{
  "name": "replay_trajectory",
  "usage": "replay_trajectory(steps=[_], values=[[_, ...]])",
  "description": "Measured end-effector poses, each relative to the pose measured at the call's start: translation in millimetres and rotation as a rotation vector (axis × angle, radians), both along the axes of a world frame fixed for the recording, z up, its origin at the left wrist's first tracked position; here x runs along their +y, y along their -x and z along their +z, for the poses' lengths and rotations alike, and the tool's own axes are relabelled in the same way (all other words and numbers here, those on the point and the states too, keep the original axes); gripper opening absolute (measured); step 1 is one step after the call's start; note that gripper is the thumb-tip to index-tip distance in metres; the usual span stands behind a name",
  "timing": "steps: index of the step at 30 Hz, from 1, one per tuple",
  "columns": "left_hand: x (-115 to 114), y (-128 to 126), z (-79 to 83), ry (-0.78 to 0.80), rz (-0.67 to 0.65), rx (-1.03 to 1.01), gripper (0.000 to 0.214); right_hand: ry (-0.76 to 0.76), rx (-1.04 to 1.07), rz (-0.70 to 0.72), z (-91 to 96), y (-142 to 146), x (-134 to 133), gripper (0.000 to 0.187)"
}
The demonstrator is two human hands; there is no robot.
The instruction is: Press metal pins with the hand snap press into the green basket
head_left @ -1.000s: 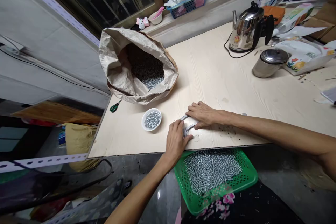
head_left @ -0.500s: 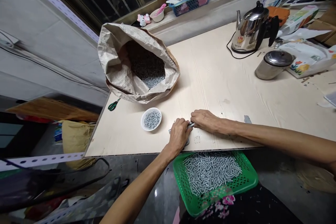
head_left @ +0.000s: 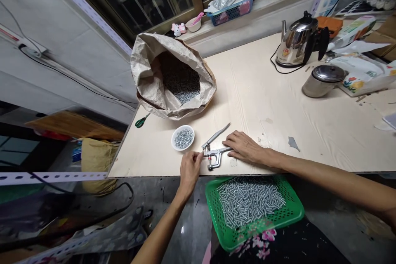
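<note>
Silver hand pliers on counter, handles apart, both hands on or beside them

Silver pliers (head_left: pixel 213 152) lie near the front edge of the counter (head_left: pixel 253 90), right of a white bowl (head_left: pixel 173 137). Upper handle (head_left: pixel 216 135) is swung wide, angling up and to the right; lower handle runs right, into the right hand. A spring and a bit of red show at the head, dark foot below.

Right hand (head_left: pixel 243 147): grip closed around the end of the lower handle, forearm low over the counter. Left hand (head_left: pixel 189 168): fingertips brought together right at the pliers' head, wrist over the counter edge. Cannot tell if its grip pinches something small or just touches the tool.

White bowl stands just behind the left hand, filled with small metal pieces (head_left: pixel 183 138). Big open sack (head_left: pixel 142 66) behind it, tipped toward the person, more metal bits inside. Green scissors (head_left: pixel 140 122) left of the bowl, near the counter's left edge. Green basket (head_left: pixel 291 207) sits below the counter edge at the person's lap, with many silver metal pins (head_left: pixel 250 200).

Grey scrap (head_left: pixel 293 143) right of the hands, beyond the right forearm. Kettle (head_left: pixel 295 43) and lidded canister (head_left: pixel 320 86) stand at far right.
</note>
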State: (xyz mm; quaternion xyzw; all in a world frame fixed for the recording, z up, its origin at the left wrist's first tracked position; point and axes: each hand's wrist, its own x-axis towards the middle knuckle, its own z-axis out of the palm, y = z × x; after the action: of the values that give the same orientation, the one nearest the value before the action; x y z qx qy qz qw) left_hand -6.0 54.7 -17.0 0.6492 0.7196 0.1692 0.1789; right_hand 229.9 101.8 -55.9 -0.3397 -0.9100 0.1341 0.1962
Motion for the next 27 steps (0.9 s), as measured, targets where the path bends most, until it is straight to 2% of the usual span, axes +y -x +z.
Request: replay_trajectory(steps=[5,8,11,13,18,19,22,23,27], values=[[4.8,-5.7,-2.2,0.318,0.035,0.116,0.031,-0.047,-0.002,-0.041,-15.4,17.9,-1.4,0.007],[15.9,-9.6,2.6,0.454,-0.039,0.128,0.027,-0.074,0.002,-0.043,-21.7,21.9,-1.3,0.006],[23.7,-9.3,10.1,0.43,-0.187,0.202,0.022,-0.078,0.01,-0.043,-23.2,22.5,-2.4,0.007],[26.3,-8.6,14.0,0.393,-0.222,0.237,0.019,-0.077,0.007,-0.038,-22.9,23.0,-3.5,0.008],[21.1,-11.2,13.2,0.588,-0.087,0.086,0.033,-0.072,0.01,-0.023,-21.6,24.6,-5.9,0.011],[18.2,-12.6,11.7,0.547,-0.074,0.084,0.033,-0.069,0.012,-0.023,-21.3,24.7,-6.4,0.011],[13.1,-14.7,7.8,0.297,-0.082,0.186,0.024,-0.063,0.013,-0.023,-20.6,24.4,-7.4,0.013],[14.4,-13.4,7.6,0.296,-0.084,0.189,0.023,-0.064,0.011,-0.021,-20.6,24.1,-7.5,0.014],[26.2,2.4,14.8,0.593,-0.009,0.022,0.029,-0.07,0.019,-0.019,-22.8,23.3,-6.4,0.014]])
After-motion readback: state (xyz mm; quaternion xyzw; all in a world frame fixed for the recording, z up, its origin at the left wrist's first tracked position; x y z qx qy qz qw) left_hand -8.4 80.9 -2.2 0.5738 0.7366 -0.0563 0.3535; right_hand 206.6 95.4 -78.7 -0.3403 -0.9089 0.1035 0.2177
